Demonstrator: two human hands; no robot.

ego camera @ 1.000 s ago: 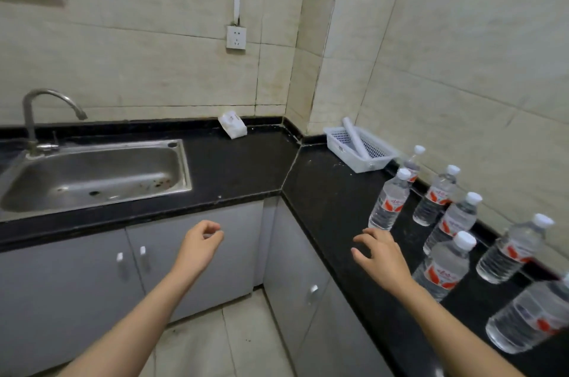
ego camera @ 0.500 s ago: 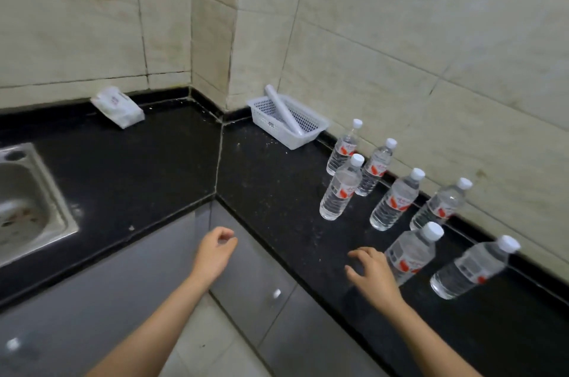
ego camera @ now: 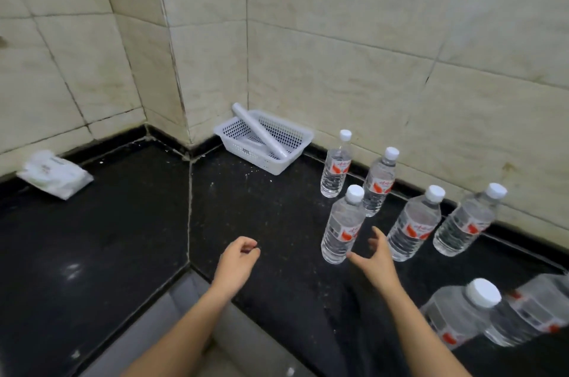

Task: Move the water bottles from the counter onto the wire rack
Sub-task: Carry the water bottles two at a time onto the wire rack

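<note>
Several clear water bottles with white caps and red labels stand on the black counter [ego camera: 271, 216] along the right wall. The nearest upright bottle [ego camera: 342, 227] stands in front of the others. My right hand [ego camera: 374, 256] is spread open just right of it, thumb near its base, holding nothing. My left hand [ego camera: 237, 262] hovers over the counter with fingers loosely curled and holds nothing. Two more bottles [ego camera: 462, 312] lie blurred at the lower right. No wire rack is in view.
A white plastic basket [ego camera: 295, 138] with a white roll across it sits in the wall corner. A white wipes pack [ego camera: 54, 173] lies at the left against the wall. The counter's front edge and grey cabinet front [ego camera: 191, 315] run below my arms.
The view has swung right and closer to the counter; the sink is gone from view. Both hands moved forward over the counter, the right one up to the front bottle.
</note>
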